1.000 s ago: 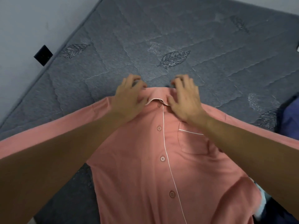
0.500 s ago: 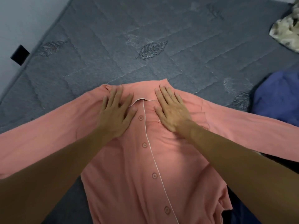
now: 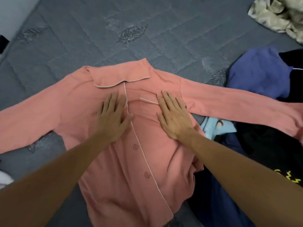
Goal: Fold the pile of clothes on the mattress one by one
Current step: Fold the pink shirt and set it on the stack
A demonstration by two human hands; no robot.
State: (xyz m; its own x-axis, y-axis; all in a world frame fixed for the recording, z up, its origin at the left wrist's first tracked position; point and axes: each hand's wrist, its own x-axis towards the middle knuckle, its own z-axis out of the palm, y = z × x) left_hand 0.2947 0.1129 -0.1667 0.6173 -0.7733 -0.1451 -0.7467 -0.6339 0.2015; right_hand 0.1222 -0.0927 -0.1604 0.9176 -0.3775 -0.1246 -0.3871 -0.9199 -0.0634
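Observation:
A salmon-pink button-up pyjama shirt (image 3: 78, 102) with white piping lies face up on the grey quilted mattress (image 3: 147, 30), sleeves spread to both sides. My left hand (image 3: 113, 118) presses flat on the chest just left of the button placket, fingers straight. My right hand (image 3: 173, 117) lies flat on the chest pocket area, fingers straight too. The shirt's right sleeve rests over the pile of clothes (image 3: 262, 145) at the right.
The pile holds a purple-blue garment (image 3: 255, 74), a dark item with yellow print (image 3: 288, 177) and a light blue piece (image 3: 216, 128). A beige patterned cloth (image 3: 278, 12) lies at the far right corner. A white wall (image 3: 13, 12) borders the mattress at left.
Both hands slid down from the collar to the chest, flattening the shirt. The view shifted, showing more of the pile at the right.

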